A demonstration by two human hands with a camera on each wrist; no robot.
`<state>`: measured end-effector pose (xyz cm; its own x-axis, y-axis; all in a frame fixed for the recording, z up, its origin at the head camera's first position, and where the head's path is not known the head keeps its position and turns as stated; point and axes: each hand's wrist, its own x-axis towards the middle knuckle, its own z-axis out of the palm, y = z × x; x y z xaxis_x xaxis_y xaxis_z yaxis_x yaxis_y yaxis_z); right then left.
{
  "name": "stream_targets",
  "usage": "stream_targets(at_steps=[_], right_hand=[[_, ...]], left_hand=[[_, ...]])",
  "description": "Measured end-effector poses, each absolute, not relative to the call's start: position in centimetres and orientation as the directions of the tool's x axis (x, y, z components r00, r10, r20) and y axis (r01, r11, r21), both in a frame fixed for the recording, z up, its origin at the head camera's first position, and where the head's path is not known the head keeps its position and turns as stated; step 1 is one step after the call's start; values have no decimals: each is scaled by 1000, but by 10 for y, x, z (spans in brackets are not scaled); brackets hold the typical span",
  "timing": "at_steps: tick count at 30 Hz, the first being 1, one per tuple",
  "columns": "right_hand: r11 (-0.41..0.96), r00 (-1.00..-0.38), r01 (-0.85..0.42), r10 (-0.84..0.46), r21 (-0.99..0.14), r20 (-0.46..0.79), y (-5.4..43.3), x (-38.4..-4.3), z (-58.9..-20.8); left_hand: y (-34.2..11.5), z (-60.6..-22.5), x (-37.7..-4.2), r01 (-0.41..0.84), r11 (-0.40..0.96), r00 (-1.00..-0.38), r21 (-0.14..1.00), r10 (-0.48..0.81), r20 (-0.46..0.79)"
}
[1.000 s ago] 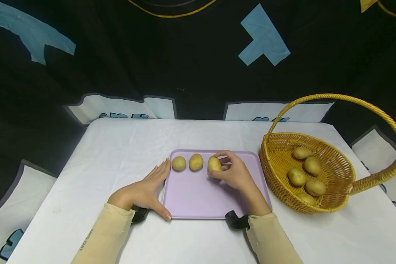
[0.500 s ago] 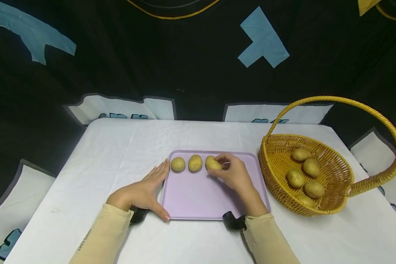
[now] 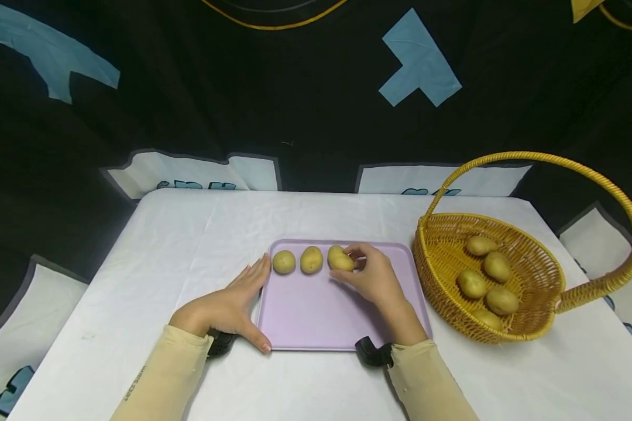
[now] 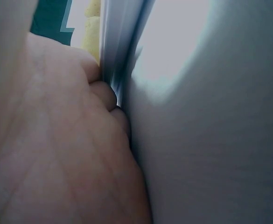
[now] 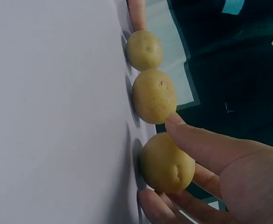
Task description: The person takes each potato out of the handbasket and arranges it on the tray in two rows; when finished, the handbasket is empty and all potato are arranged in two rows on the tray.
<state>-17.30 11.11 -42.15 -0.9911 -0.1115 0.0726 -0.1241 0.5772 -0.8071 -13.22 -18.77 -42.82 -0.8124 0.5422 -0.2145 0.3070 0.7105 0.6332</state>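
Three potatoes stand in a row along the far edge of a lilac tray point(image 3: 316, 310): a left potato point(image 3: 284, 262), a middle potato point(image 3: 311, 260) and a right potato point(image 3: 340, 259). My right hand point(image 3: 371, 278) has its thumb and curled fingers around the right potato, which sits on the tray. In the right wrist view, the thumb lies along one side of that potato point(image 5: 166, 163) and fingertips along the other. My left hand point(image 3: 232, 310) spreads its straight fingers and thumb against the tray's left edge, the palm close to the cloth.
A yellow wicker basket point(image 3: 432, 280) with a tall arched handle stands right beside the tray and holds several potatoes point(image 3: 497, 267). White cloth point(image 3: 153, 251) covers the table. A black curtain point(image 3: 316, 105) hangs behind it.
The potato in my right hand has turned from upright to a slant and shifted slightly left. My right fingers sit a little looser around it. My left hand stays at the tray's edge.
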Motion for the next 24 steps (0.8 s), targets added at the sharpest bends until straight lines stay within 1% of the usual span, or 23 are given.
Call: stream_targets(at_steps=[10,16,24], right_hand=[[563,-990,-90,-137,-822,15,118,-174,-411],[577,-991,-46,-131,-816,-37,126,-172,-401],[561,-990,-64,-142,-825,-19,146,-166,-377]], left_hand=[[-188,-428,-133,319,705,-811,634,549,-202],[-188,-429,-132,325,701,-807,635,556,-201],[-188,-428,-132,324,688,-808,649,559,-188]])
